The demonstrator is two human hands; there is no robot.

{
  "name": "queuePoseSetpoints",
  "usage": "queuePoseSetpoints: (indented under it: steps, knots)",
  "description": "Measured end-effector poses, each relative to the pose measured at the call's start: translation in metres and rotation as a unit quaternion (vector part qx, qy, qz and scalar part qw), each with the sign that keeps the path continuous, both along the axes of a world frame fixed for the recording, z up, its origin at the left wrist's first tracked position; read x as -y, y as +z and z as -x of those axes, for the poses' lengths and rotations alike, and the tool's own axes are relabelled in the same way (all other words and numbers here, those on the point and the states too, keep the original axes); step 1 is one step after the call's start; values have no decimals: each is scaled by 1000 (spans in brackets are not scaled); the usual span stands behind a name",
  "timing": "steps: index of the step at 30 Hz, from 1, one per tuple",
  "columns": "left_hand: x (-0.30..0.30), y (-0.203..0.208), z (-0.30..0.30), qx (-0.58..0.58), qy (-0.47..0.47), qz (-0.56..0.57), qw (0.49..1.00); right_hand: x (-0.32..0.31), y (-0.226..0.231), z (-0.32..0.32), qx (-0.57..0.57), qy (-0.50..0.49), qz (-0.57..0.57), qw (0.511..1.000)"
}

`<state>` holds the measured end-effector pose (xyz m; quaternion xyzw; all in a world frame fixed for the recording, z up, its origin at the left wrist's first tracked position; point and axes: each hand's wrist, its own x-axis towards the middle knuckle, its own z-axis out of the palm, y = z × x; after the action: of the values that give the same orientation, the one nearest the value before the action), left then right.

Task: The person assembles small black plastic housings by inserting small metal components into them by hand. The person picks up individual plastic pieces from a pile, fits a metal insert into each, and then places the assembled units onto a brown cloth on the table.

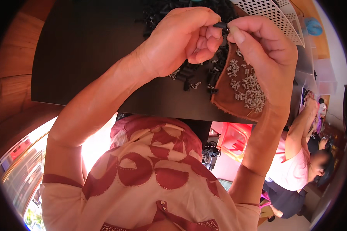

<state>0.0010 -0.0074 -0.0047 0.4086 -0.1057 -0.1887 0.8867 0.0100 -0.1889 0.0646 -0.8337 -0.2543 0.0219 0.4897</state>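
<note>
Status: one black tube is in work, top centre of the frame, held up above the desk. Our left hand is clamped on its left end, thumb against fingertips; our right hand pinches the right end between thumb and forefinger. We can't tell whether a spring is seated in it; the fingertips cover that end.

Progress, our read: plenty left. Springs lie loose in a big scatter on the brown cloth, right of centre. Heap of black parts sits at the top of the frame, partly behind our hands; how many of those are finished, we can't tell. A few loose springs and more small black pieces lie on the desk below the left hand. We see no clearly separate pile of done parts.

Containers: white perforated basket at upper right; we can't make out any contents. Clear plastic bin near the right edge, contents not readable either. Red plastic tub or stool below the desk edge, lower centre-right; we can't tell which. The cloth acts as spring tray, flat, no walls.
</note>
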Motion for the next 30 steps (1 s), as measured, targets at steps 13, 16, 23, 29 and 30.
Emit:
queuePoseSetpoints:
  steps: [13, 16, 23, 29, 30]
  knots:
    - [1, -6, 0, -99, -39, 105, 989, -4, 2, -2, -81, -26, -5, 996]
    - [2, -4, 0, -92, -35, 87, 991, -9, -7, 3, -38, 3, -76, 996]
    - [3, -12, -7, -53, -57, 125, 989, -14, -10, -5, -129, 45, -214, 967]
    - [0, 2, -1, -48, -26, 83, 995, -16, -16, -10, -83, 59, -136, 986]
    - [0, 6, -1, -49, -9, 70, 996, -18, -16, -9, -72, 64, -152, 984]
